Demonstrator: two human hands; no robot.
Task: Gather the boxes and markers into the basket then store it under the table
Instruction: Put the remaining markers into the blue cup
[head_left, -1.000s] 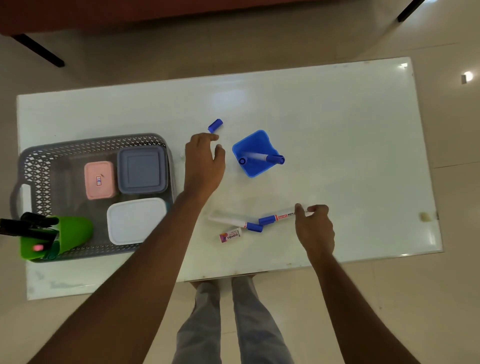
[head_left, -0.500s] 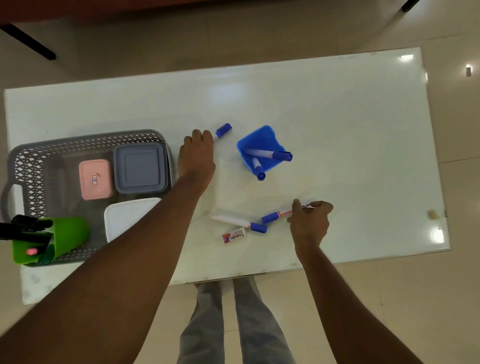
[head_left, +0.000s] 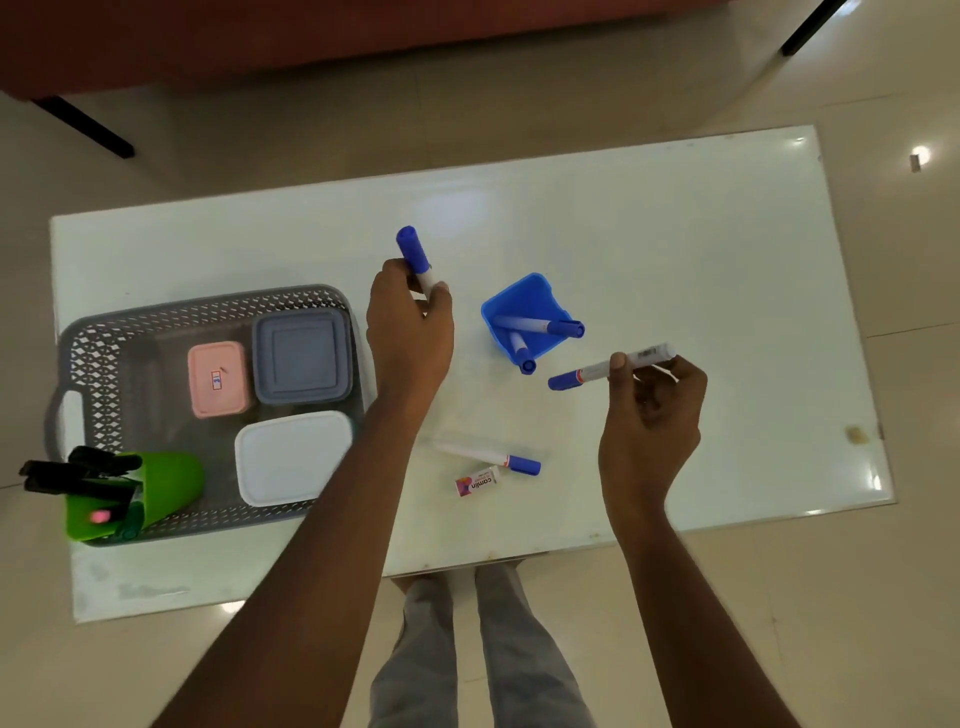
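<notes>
Here, in the head view, marker-gathering is under way. The left hand (head_left: 410, 322) grips the first marker (head_left: 414, 254) above the surface (head_left: 675, 260), its long axis running away from the person with the cap at the far end. The right hand (head_left: 654, 415) pinches the second marker (head_left: 597, 371), which lies nearly crosswise with its cap toward the blue cup (head_left: 524, 296). Next, I judge, both markers drop into that cup, and then the cup goes into the basket (head_left: 208, 304).
</notes>
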